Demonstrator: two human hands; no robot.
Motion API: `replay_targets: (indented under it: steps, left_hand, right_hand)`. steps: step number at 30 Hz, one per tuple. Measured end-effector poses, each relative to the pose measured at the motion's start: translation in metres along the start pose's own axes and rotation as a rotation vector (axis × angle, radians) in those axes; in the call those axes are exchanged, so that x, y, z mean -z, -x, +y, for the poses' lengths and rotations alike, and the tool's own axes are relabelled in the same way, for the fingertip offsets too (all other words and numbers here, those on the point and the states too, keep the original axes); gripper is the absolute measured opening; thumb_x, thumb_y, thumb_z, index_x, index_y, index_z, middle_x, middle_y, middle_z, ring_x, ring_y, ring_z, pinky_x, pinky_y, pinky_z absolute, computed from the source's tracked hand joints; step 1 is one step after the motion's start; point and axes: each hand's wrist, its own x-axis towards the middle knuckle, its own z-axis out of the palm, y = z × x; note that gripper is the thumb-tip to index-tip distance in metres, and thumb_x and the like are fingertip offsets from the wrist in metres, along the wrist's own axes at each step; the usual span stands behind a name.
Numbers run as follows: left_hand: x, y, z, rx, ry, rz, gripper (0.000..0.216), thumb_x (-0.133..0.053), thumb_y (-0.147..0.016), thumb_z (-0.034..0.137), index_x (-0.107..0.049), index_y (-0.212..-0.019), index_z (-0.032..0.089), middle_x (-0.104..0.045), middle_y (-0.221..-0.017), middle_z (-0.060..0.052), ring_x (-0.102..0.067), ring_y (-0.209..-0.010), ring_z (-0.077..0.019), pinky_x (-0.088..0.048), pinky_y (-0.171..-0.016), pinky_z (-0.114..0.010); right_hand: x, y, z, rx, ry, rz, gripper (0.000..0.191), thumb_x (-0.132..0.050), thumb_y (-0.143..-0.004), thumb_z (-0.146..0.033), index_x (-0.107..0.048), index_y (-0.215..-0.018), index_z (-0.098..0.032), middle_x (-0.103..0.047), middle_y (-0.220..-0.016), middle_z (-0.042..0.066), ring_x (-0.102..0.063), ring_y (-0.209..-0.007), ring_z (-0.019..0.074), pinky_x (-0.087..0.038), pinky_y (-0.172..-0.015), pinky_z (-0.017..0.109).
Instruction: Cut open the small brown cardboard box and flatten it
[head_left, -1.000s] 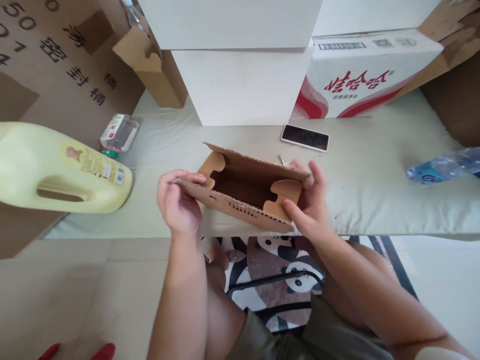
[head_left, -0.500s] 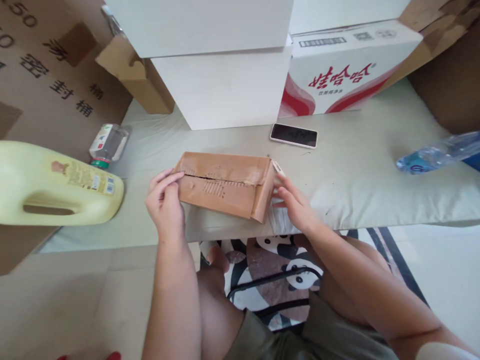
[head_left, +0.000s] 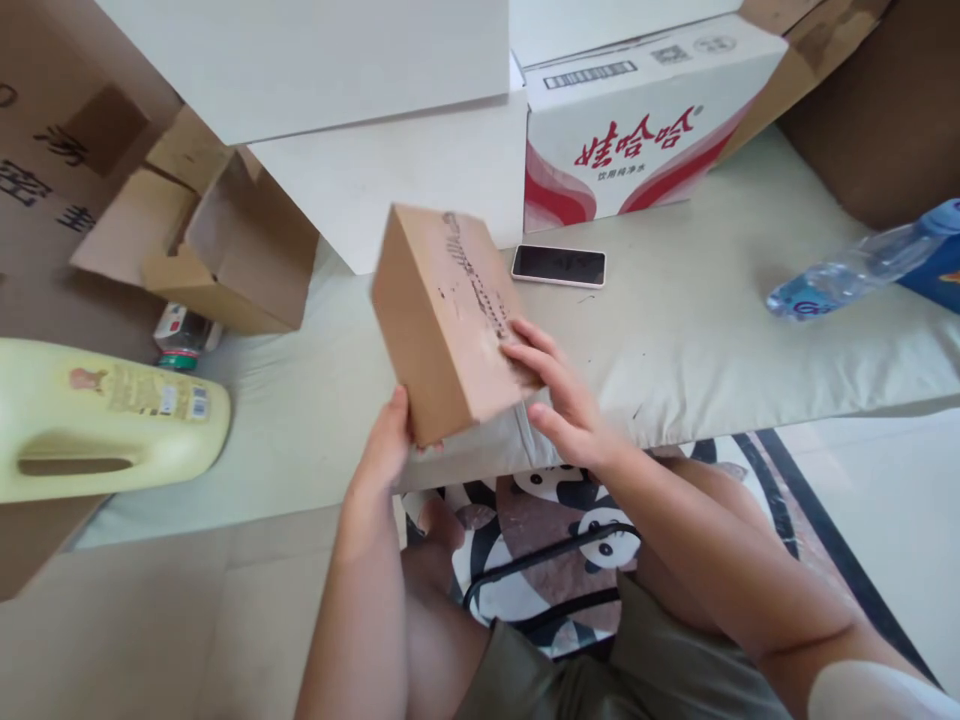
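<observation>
A small brown cardboard box point(head_left: 439, 320), closed, is held tilted on end above the pale cushioned surface point(head_left: 675, 330). My left hand point(head_left: 386, 445) grips its lower near corner from beneath, fingers behind the box. My right hand point(head_left: 559, 400) presses its fingers against the box's right face near the perforated strip. Both forearms reach up from my lap.
A phone point(head_left: 559, 265) lies face up behind the box. White boxes point(head_left: 360, 130) and a red-and-white carton point(head_left: 637, 120) stand at the back. An open cardboard box point(head_left: 217, 245), a small bottle point(head_left: 180, 330) and a yellow jug point(head_left: 97, 415) are left; a water bottle point(head_left: 840, 275) lies right.
The box was open with flaps up, then closed and lying flat; now it is lifted and turned on end. My left hand moved under its corner. The view shifted left.
</observation>
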Motion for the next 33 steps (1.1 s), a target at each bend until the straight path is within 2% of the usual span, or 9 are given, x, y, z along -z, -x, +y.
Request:
replay_targets:
  steps: [5, 8, 10, 12, 16, 20, 24, 29, 33]
  left_hand:
    - [-0.001, 0.005, 0.001, 0.028, -0.32, -0.509, 0.025, -0.072, -0.077, 0.046, -0.073, -0.073, 0.021, -0.072, -0.067, -0.006, -0.054, -0.039, -0.0151, -0.036, -0.033, -0.025]
    - [0.006, -0.007, -0.003, -0.262, -0.314, -0.072, 0.02, -0.068, -0.079, 0.036, -0.067, -0.066, 0.021, -0.065, -0.062, -0.004, -0.059, -0.052, -0.017, -0.047, -0.045, -0.027]
    - [0.014, -0.015, -0.006, -0.454, -0.187, 0.378, 0.025, -0.063, -0.084, 0.046, -0.065, -0.081, 0.021, -0.068, -0.08, -0.005, -0.066, -0.073, -0.0186, -0.054, -0.063, -0.03]
    - [0.02, -0.019, -0.006, -0.629, -0.097, 0.562, 0.044, -0.066, -0.08, 0.06, -0.062, -0.105, 0.024, -0.068, -0.106, -0.007, -0.066, -0.097, -0.0211, -0.056, -0.081, -0.034]
    - [0.023, -0.018, -0.003, -0.738, -0.044, 0.402, 0.069, -0.071, -0.073, 0.07, -0.056, -0.125, 0.027, -0.06, -0.129, -0.01, -0.061, -0.113, -0.0242, -0.052, -0.094, -0.037]
    - [0.021, -0.015, 0.001, -0.681, -0.052, 0.361, 0.058, -0.072, -0.075, 0.067, -0.063, -0.115, 0.026, -0.063, -0.114, -0.008, -0.062, -0.097, -0.021, -0.052, -0.081, -0.032]
    - [0.022, -0.014, 0.004, -0.643, -0.041, 0.378, 0.056, -0.073, -0.075, 0.066, -0.063, -0.112, 0.025, -0.063, -0.105, -0.006, -0.058, -0.08, -0.0159, -0.048, -0.068, -0.027]
    - [0.018, -0.014, 0.002, -0.695, -0.046, 0.431, 0.054, -0.071, -0.076, 0.066, -0.062, -0.108, 0.024, -0.063, -0.106, -0.007, -0.059, -0.088, -0.0182, -0.05, -0.077, -0.03]
    - [0.008, -0.014, -0.001, -0.715, -0.101, 0.494, 0.051, -0.062, -0.082, 0.066, -0.061, -0.11, 0.023, -0.06, -0.112, -0.008, -0.06, -0.101, -0.022, -0.049, -0.085, -0.034]
  right_hand:
    - [-0.001, -0.002, 0.0, -0.085, 0.028, 0.185, 0.031, -0.053, -0.098, -0.048, -0.068, -0.11, -0.024, -0.058, -0.144, 0.013, -0.053, -0.139, 0.0307, -0.041, -0.116, 0.052]
    - [-0.007, -0.001, 0.004, -0.169, -0.026, 0.166, 0.026, -0.055, -0.097, -0.045, -0.065, -0.111, -0.025, -0.064, -0.138, 0.012, -0.059, -0.132, 0.0281, -0.045, -0.111, 0.05]
    - [-0.009, 0.0, 0.004, -0.184, -0.093, 0.085, 0.026, -0.055, -0.097, -0.045, -0.064, -0.112, -0.025, -0.066, -0.135, 0.011, -0.063, -0.127, 0.026, -0.049, -0.108, 0.046]
    - [-0.009, 0.0, 0.003, -0.167, -0.147, -0.038, 0.028, -0.056, -0.097, -0.048, -0.065, -0.112, -0.026, -0.067, -0.134, 0.01, -0.063, -0.126, 0.0251, -0.052, -0.104, 0.043]
    - [-0.003, -0.001, 0.006, -0.163, -0.064, -0.09, 0.037, -0.045, -0.101, -0.052, -0.065, -0.119, -0.026, -0.07, -0.128, 0.009, -0.064, -0.122, 0.0249, -0.052, -0.102, 0.043]
    - [0.008, -0.004, 0.026, -0.308, 0.537, 0.104, 0.031, -0.051, -0.096, -0.037, -0.07, -0.113, -0.019, -0.072, -0.112, 0.014, -0.066, -0.108, 0.0314, -0.05, -0.098, 0.05]
    - [0.015, -0.005, 0.045, -0.494, 0.992, -0.053, 0.042, -0.057, -0.088, -0.026, -0.067, -0.127, -0.017, -0.071, -0.112, 0.018, -0.062, -0.109, 0.0392, -0.048, -0.093, 0.054]
    - [0.021, -0.005, 0.046, -0.6, 0.956, -0.151, 0.04, -0.051, -0.088, -0.022, -0.068, -0.123, -0.014, -0.073, -0.102, 0.017, -0.066, -0.093, 0.0329, -0.05, -0.081, 0.043]
    - [0.027, -0.005, 0.035, -0.5, 0.733, 0.013, 0.024, -0.051, -0.09, -0.031, -0.071, -0.098, -0.02, -0.072, -0.083, 0.009, -0.065, -0.071, 0.0231, -0.05, -0.069, 0.036]
